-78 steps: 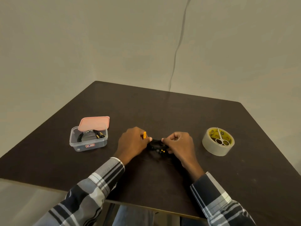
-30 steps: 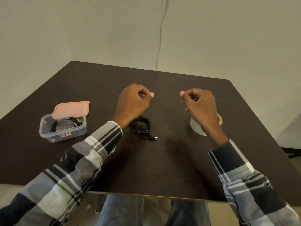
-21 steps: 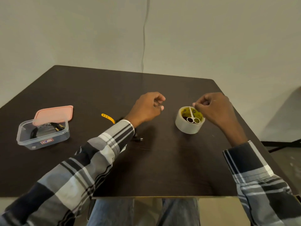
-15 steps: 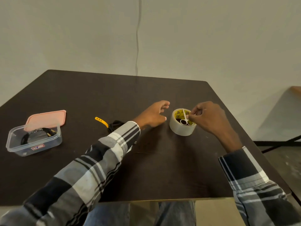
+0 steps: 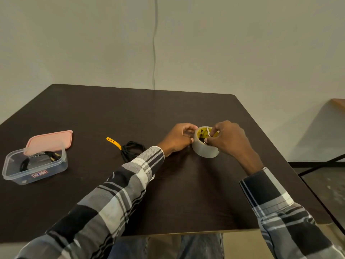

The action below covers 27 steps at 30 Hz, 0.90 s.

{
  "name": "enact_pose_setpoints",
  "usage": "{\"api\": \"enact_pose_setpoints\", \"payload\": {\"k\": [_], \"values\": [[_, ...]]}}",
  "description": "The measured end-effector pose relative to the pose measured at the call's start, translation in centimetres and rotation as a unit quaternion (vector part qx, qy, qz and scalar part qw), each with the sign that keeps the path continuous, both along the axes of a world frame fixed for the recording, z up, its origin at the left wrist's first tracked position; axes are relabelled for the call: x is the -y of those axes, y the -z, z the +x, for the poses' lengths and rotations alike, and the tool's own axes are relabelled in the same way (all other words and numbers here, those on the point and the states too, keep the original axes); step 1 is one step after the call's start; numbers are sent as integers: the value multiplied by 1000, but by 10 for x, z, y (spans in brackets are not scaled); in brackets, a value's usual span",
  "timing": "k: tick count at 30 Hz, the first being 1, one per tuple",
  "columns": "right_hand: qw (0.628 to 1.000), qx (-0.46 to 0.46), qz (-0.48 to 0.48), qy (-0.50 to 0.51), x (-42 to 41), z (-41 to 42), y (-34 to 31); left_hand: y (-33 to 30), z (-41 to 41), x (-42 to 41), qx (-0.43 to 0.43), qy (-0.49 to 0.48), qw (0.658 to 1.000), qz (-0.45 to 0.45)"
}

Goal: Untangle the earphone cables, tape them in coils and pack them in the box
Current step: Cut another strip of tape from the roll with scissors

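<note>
Head view: the right hand [image 5: 229,141] pinches the small scissors [image 5: 207,134] standing inside the core of the tape roll [image 5: 204,146], fingers curled on them. The left hand [image 5: 179,139] holds the roll's left side with bent fingers. Left of it on the dark desk [image 5: 112,113] lies a coiled black earphone cable [image 5: 131,149] with a yellow strap [image 5: 113,142]. Far left, the clear plastic box [image 5: 35,165] holds another black coil, its pink lid [image 5: 49,141] leaning on the back rim.

Box [image 5: 35,165] far left on the bench [image 5: 168,193], lid [image 5: 49,140] leaning behind; cable coil [image 5: 132,149] centre; tape roll [image 5: 204,148] right, between both hands.
</note>
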State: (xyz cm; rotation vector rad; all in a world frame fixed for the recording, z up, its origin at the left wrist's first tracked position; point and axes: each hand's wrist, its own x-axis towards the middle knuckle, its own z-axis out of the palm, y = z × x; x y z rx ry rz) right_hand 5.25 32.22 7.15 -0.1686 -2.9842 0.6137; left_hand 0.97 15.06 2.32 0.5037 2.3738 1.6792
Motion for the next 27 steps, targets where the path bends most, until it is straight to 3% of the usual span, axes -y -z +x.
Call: {"api": "enact_pose_setpoints", "payload": {"k": [9,18,23,27], "values": [[994,48,-96,24,3,-1,-2,11,-3,1,-55,-62,996,-30],[984,50,-166,29,2,-2,2,12,-1,0,-57,-91,993,-57],[981,-2,-190,28,-3,0,3,8,4,-1,27,2,1000,-6],[983,-6,-182,7,-9,3,2,-1,7,-7,40,62,997,-9]]}}
